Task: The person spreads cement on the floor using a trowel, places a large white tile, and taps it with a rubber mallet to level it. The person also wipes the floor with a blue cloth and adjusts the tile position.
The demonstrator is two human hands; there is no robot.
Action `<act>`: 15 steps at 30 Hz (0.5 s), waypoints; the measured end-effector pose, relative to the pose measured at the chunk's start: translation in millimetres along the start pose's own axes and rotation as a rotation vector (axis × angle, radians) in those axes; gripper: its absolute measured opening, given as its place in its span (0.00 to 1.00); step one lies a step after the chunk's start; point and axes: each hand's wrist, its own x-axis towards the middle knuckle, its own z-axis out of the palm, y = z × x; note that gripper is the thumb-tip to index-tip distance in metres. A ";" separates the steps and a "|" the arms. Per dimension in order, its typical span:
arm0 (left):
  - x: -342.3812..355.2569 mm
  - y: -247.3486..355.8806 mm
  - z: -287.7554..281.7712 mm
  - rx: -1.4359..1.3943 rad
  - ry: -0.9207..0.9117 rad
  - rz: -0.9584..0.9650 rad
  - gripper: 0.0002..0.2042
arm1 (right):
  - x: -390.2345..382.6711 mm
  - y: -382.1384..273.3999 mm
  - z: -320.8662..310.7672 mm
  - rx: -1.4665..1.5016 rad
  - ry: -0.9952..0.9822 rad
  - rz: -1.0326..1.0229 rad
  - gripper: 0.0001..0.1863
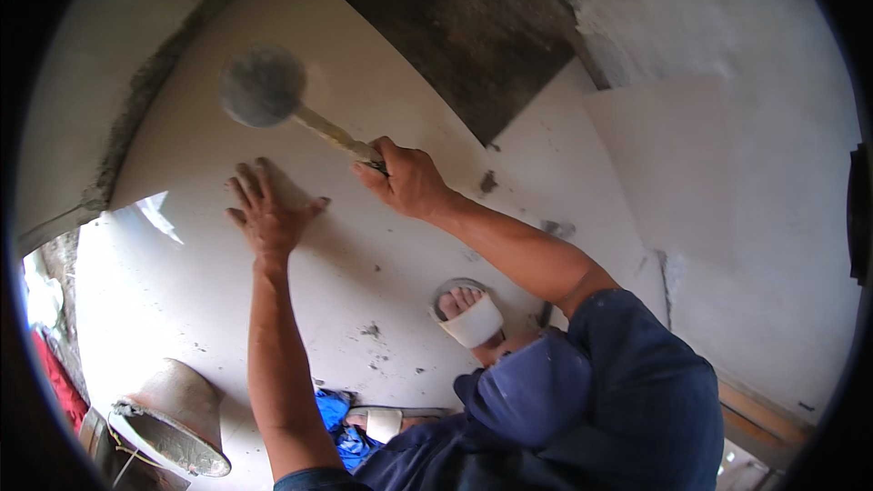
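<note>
While the right hand [407, 185] has its fingers wrapped tight round the handle of a mallet [268, 91], the left hand [271, 220] looks to be pressed on the big pale slab [364, 245], all 5 fingers splayed and gripping nothing. The mallet's grey head is out over the slab, just past the left fingertips; it's blurry, so I can't tell if it's touching. My read: this is the tapping-down step, 1 hand bracing and 1 hitting. Next move probably calls for a flat, controlled knock, keeping those fingers clear. There's also a bucket [186, 391] at lower left, well apart.
</note>
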 end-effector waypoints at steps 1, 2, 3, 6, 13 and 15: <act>7.8 2.1 -4.8 0.032 0.011 0.027 0.62 | 11.8 -2.5 0.9 -0.125 -0.067 0.136 0.20; 14.2 -0.9 -11.8 0.086 -0.022 0.017 0.63 | 22.9 -5.4 1.9 -0.213 -0.122 0.181 0.20; 23.2 -3.0 -18.8 0.067 0.020 0.022 0.63 | 35.8 -8.0 3.4 -0.337 -0.212 0.296 0.19; 44.7 -5.3 -30.6 0.045 -0.020 -0.011 0.64 | 65.1 -13.0 3.8 -0.169 -0.039 0.138 0.19; 44.6 -8.2 -37.6 -0.026 -0.067 -0.032 0.62 | 144.8 -16.9 27.7 -0.204 0.016 0.077 0.19; 44.9 -7.7 -40.2 -0.046 -0.053 -0.025 0.62 | 152.2 -19.7 39.6 -0.206 0.007 0.112 0.19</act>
